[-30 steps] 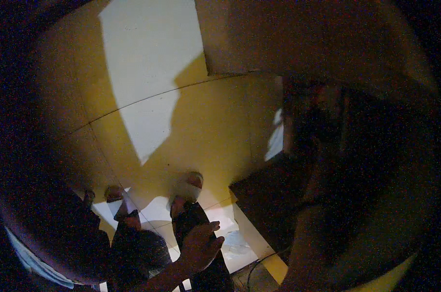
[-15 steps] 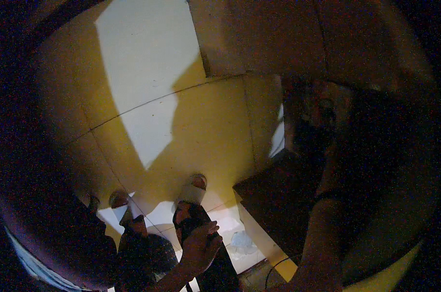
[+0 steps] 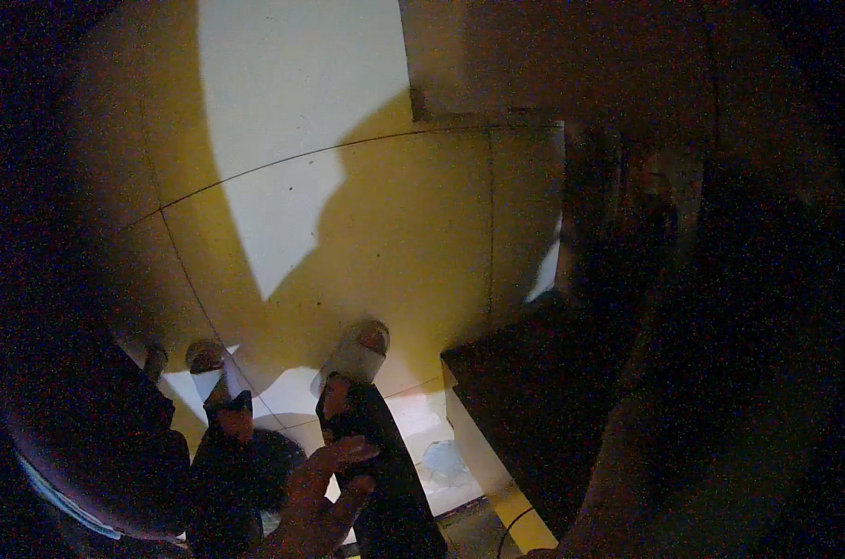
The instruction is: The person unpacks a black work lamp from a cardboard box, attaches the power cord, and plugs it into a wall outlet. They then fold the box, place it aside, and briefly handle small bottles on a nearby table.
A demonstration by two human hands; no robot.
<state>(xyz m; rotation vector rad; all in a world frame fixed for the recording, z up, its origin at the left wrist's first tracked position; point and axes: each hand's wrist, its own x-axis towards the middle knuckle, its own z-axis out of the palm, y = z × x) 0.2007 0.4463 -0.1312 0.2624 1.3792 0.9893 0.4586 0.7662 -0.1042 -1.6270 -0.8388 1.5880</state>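
Observation:
My left hand is over a dark trouser leg at the lower middle. Its fingers are apart, and nothing shows between them. From the lower right my right forearm reaches forward beside a dark flat-topped piece of furniture. Deep shadow swallows the right hand, so its fingers and anything in them cannot be made out. Beneath me, a foot in a light-coloured slipper stands on the tiled floor.
Another slippered foot is at the lower left. A brown panel rises at the upper right, with dim, unclear shapes below it. Beside the dark furniture lie a pale crumpled thing and a thin dark cable.
My left hand has moved left and lower, and its fingers have spread from a more curled shape. My right arm has grown darker. The whole view has shifted slightly.

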